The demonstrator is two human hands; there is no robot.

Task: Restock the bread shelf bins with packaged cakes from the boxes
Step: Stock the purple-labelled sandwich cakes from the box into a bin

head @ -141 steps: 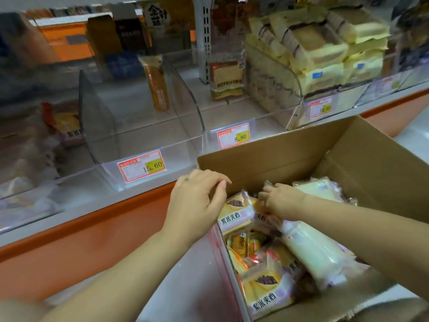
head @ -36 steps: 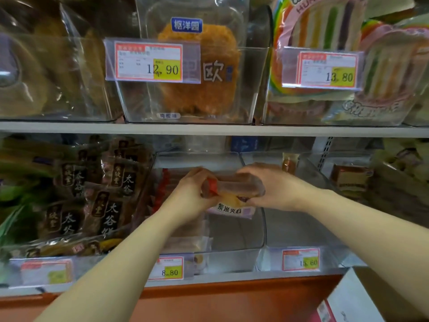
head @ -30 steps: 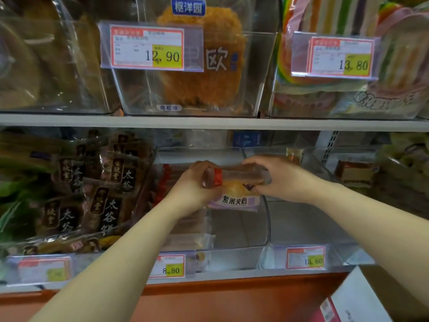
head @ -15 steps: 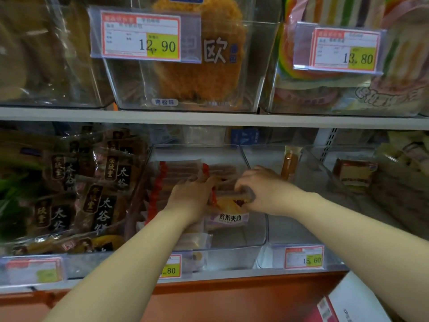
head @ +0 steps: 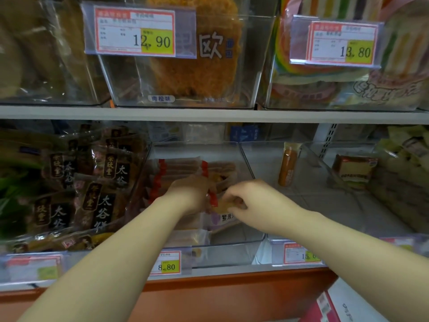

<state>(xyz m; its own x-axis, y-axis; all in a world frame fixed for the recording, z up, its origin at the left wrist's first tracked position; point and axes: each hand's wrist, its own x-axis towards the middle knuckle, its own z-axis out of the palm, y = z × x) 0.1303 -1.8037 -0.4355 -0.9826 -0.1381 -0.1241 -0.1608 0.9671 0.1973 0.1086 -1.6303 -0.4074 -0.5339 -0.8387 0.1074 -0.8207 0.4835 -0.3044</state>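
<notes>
Packaged cake [head: 224,211]: flat glossy clear-film pkg, golden-brown slice inside, red crimped seal on its left end, pale purple label w/ dark print along the btm edge. It sits btwn the two hands, low inside the clear bin [head: 232,249], front-right of ctr. Right hand [head: 254,201] has fingers curled, pinching the pkg's upper right edge. Left hand [head: 191,194] is against the red-sealed end, back of hand to the camera, fingers hidden, so can't tell its grip. The bin is rigid see-through plastic w/ sloped walls and an 8.80 price tag [head: 166,263] on its front; at its back-left stands a stack of similar packs [head: 181,168] w/ red seals. Bin to the left is crammed w/ dark packs [head: 102,205] in shiny film w/ gold and white lettering. Bin to the right holds one upright orange-brown pack [head: 287,168]. On the white upper shelf [head: 209,113], a clear bin holds a fuzzy orange floss bun [head: 192,54]; beside it, a rainbow-striped cake [head: 325,73].
</notes>
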